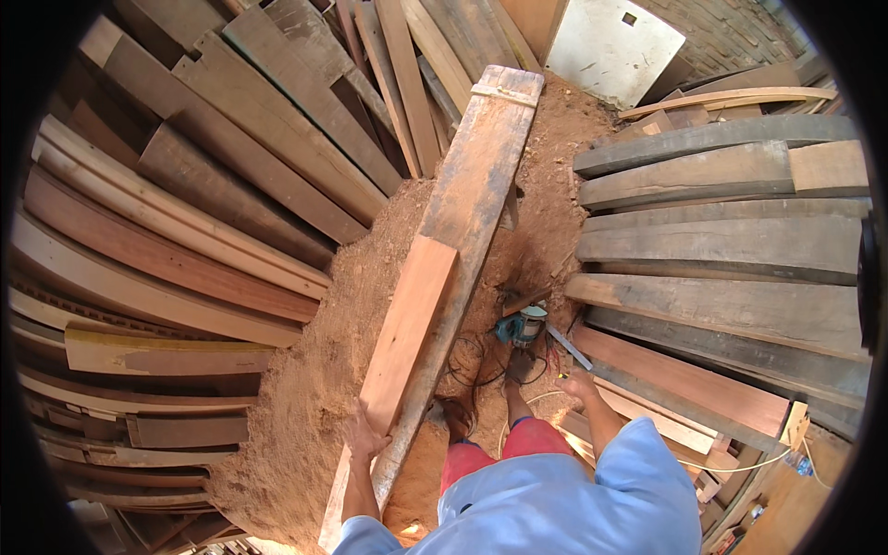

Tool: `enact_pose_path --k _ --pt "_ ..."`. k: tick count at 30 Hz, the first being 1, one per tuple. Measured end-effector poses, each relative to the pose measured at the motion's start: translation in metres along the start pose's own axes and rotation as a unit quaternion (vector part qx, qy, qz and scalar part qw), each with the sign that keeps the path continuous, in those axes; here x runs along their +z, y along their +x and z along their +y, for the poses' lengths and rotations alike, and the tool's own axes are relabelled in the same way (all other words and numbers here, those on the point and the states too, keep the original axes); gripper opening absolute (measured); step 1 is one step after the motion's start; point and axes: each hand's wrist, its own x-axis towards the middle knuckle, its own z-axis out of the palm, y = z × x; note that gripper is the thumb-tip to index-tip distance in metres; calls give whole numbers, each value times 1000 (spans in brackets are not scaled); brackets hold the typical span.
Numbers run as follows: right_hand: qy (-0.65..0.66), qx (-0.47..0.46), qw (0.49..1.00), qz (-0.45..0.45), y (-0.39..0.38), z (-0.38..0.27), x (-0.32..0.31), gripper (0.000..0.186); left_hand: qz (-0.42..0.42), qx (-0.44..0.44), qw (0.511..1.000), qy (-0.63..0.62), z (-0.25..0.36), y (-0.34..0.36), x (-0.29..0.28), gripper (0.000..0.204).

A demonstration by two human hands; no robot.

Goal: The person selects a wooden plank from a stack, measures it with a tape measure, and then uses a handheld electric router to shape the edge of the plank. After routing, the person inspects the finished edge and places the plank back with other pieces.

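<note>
A pale reddish board (407,324) lies lengthwise on a long, weathered, sawdust-covered plank (467,176). My left hand (368,435) grips the board near its lower end. My right hand (578,387) is closed on a silver metal straightedge (569,346), with a small yellow bit showing at the fingers. Beside it, a teal power tool (518,326) sits low by my feet among dark cables. My forearms come in from below, in light blue short sleeves.
Stacked boards (231,111) crowd the left, and weathered timbers (717,240) line the right. A white panel (610,46) leans at the back. Sawdust covers the ground (296,398). A pale hose or cord (721,467) runs at lower right near a plastic bottle (800,462).
</note>
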Motion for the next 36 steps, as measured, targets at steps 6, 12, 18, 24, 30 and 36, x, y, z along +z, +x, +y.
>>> enact_pose_path --k 6,12,18,24,30,36 --pt "6 36 996 79 22 22 18 92 28 55 998 -3 129 42 -27 136" --pt "60 10 997 40 -6 -10 -4 89 85 89 992 -18 249 91 -47 128" --pt "91 26 992 84 9 6 19 89 134 153 979 -25 337 131 -78 121" --pt "93 99 987 82 54 48 50 77 167 174 971 8 379 152 -79 117" --pt "0 177 984 37 71 49 50 69 236 256 937 15 361 182 -58 119" --pt "-28 183 980 72 132 81 74 62 212 250 945 17 375 176 -69 120"
